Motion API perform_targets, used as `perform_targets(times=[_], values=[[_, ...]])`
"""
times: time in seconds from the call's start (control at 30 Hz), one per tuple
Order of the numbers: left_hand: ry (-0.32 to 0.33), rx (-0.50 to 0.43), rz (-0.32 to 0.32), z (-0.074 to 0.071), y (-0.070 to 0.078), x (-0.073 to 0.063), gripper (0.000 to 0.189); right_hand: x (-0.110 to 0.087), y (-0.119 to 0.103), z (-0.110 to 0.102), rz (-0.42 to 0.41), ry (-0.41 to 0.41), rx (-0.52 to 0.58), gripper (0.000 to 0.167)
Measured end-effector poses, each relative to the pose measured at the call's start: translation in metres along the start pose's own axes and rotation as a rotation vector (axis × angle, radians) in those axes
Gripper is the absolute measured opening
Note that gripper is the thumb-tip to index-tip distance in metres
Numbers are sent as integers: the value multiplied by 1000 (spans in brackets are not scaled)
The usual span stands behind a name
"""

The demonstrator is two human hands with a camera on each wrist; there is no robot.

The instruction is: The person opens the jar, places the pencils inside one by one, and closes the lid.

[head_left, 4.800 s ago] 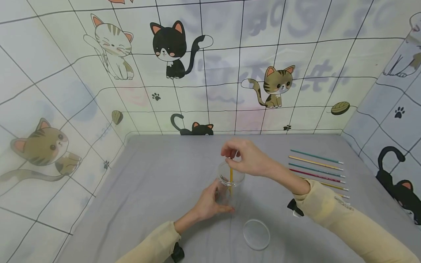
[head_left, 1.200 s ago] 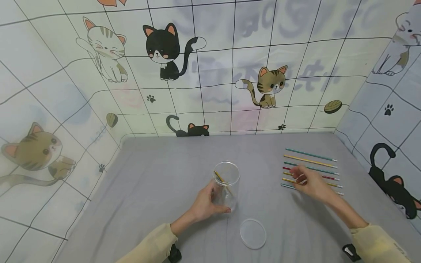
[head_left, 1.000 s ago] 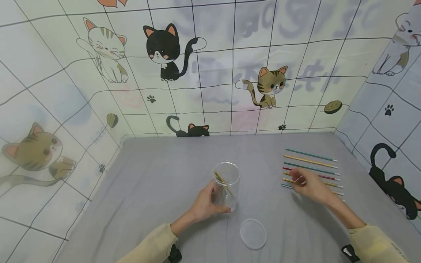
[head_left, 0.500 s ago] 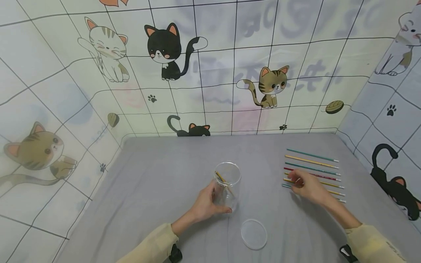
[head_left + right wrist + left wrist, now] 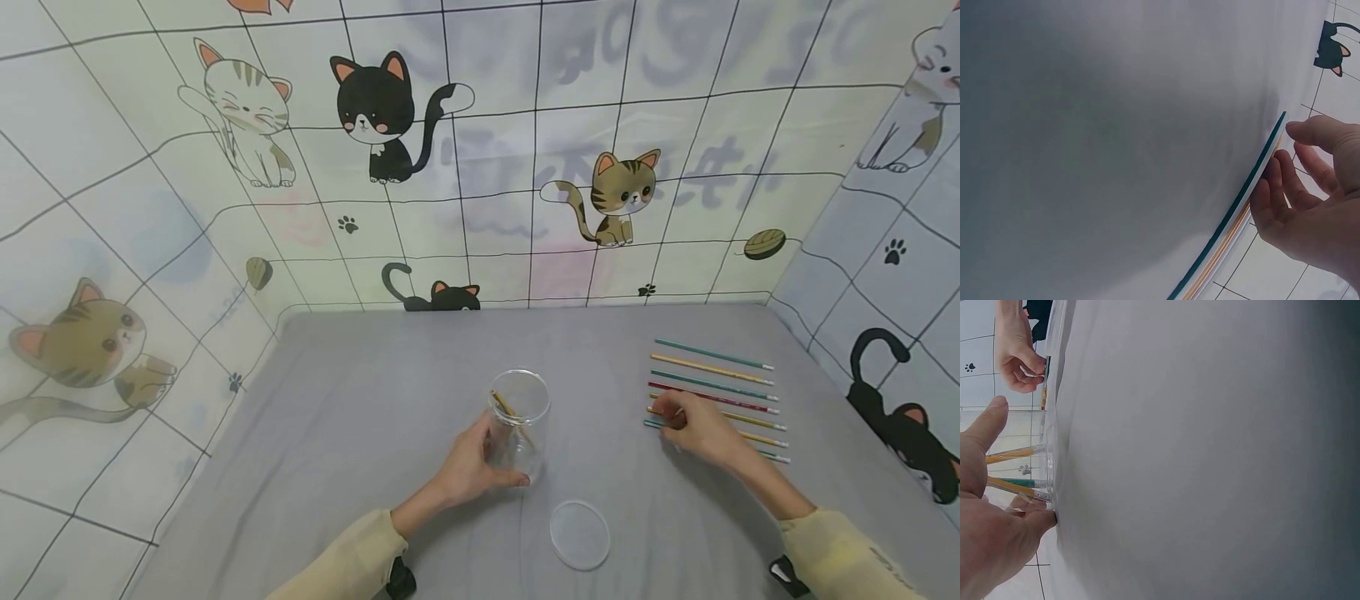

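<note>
We see the near green pencil (image 5: 1237, 201) lying flat on the grey surface (image 5: 375, 400), closest to us in a row of pencils (image 5: 735, 402). It sits right by our right hand (image 5: 697, 427) and well apart from our left hand (image 5: 468, 467), at about 3 o'clock from that one, so our right hand is much nearer. The right thumb is spread away from the loosely bent fingers, and we see nothing pinched there. The pencil's long way runs from just past 9 o'clock to just past 3, with its white rubber end (image 5: 783, 460) at the 3 side. Our left hand curls round the clear jar (image 5: 513, 454), which stands upright at 9 o'clock from our right hand, with pencils inside (image 5: 1015, 454)
</note>
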State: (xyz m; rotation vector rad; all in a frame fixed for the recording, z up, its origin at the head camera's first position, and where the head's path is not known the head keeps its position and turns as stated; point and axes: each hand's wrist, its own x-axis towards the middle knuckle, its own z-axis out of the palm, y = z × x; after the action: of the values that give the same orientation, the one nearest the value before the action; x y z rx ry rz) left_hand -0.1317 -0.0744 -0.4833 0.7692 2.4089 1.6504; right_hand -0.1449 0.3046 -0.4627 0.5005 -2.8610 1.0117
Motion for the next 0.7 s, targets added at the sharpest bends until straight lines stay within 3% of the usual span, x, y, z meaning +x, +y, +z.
perform_targets(times=[0.33, 0.7], values=[[-5, -24, 11, 1, -1, 0, 97, 2, -2, 2, -34, -25, -124, 23], [2, -19, 15, 1, 0, 0, 102, 4, -5, 1, -26, -81, -182, 20]])
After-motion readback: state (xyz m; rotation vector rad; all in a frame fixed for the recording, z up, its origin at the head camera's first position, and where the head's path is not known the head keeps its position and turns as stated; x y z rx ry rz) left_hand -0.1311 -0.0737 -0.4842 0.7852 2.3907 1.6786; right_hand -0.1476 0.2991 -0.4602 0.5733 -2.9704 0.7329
